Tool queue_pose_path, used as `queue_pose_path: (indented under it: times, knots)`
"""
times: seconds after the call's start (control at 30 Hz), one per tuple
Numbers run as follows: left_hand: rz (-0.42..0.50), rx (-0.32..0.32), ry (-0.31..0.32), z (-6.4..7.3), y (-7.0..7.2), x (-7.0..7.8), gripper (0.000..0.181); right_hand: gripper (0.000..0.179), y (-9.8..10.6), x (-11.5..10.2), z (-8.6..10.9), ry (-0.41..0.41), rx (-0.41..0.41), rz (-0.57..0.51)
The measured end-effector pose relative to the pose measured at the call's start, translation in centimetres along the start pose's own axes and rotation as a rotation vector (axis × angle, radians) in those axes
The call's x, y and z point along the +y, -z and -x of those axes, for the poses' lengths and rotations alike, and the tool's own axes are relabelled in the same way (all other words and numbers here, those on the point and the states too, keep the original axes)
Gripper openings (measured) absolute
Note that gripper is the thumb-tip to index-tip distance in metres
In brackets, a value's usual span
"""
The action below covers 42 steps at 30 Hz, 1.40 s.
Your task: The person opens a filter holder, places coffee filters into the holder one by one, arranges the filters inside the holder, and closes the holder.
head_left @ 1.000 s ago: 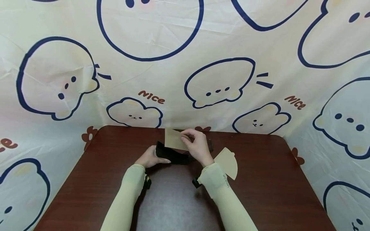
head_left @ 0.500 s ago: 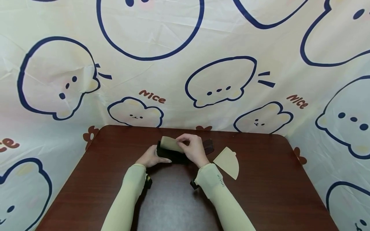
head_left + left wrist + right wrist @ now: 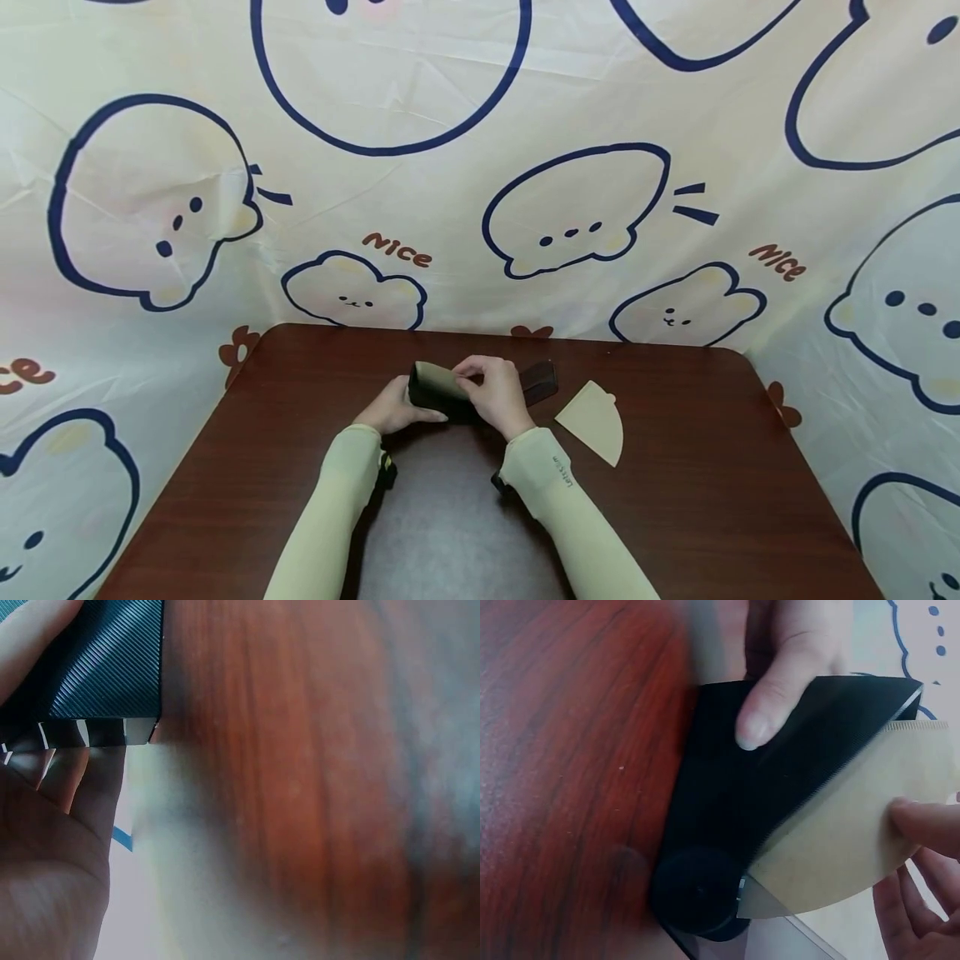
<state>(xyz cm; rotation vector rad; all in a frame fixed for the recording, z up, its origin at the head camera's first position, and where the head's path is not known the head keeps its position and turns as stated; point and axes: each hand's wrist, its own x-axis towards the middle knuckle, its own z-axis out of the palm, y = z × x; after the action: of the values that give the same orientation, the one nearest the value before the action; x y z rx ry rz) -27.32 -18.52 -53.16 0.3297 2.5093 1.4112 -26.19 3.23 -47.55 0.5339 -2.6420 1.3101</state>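
Observation:
My left hand [image 3: 390, 407] grips a black ridged filter holder [image 3: 442, 402] by its left end, and its thumb [image 3: 772, 705] presses the near wall in the right wrist view. A tan fan-shaped paper coffee filter [image 3: 840, 817] sits partly inside the holder's opening. Fingers of my right hand [image 3: 497, 396] pinch the filter's curved side. The holder's clear dark lid [image 3: 540, 382] hangs out to the right, beside a round black hinge [image 3: 697, 889]. In the left wrist view the left fingers lie under the holder [image 3: 112, 667]; the filter is out of sight there.
Another fan-shaped paper filter [image 3: 596, 423] lies flat on the brown wooden table [image 3: 697, 500], right of my right hand. A cartoon-print cloth [image 3: 450, 200] hangs behind the table and along both sides.
The filter in my right hand has gone down from above the holder into its opening. My right hand has shifted slightly lower with it, while the left hand has stayed nearly still.

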Motion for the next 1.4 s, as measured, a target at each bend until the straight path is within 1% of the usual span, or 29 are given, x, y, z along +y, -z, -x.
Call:
queue_pose_path:
  times: [0.1,0.2,0.37,0.47,0.63,0.77,0.93,1.17,1.4]
  knots:
    - [0.009,-0.003,0.018,0.0,0.0,0.1,0.057,0.009,-0.4,0.2,0.1,-0.003,-0.013,0.036]
    - [0.01,-0.005,0.031,0.1,-0.1,0.1,0.057,0.009,-0.8,0.4,0.1,0.012,-0.01,0.066]
    - [0.011,0.0,0.031,0.1,-0.1,0.1,0.053,0.008,-1.1,0.4,0.2,0.04,0.008,0.116]
    - [0.008,0.004,0.026,0.1,-0.1,0.2,0.053,0.007,-1.3,0.3,0.2,0.04,0.008,0.163]
    - [0.001,0.005,0.02,0.1,0.0,0.2,0.054,0.006,-1.6,0.3,0.1,0.037,0.013,0.212]
    - [0.002,0.006,0.017,0.1,0.0,0.2,0.055,0.001,-1.9,0.4,-0.1,0.031,0.001,0.238]
    - [-0.001,0.002,0.012,0.1,0.0,0.3,0.053,0.002,-2.0,0.5,-0.1,0.029,-0.009,0.24]
    - [-0.01,0.008,0.018,0.0,-0.1,0.2,0.052,0.009,-1.8,0.4,0.1,0.03,-0.021,0.21]
    - [-0.001,0.005,0.021,0.0,-0.1,0.0,0.053,0.011,-1.3,0.0,0.2,0.041,-0.031,0.185]
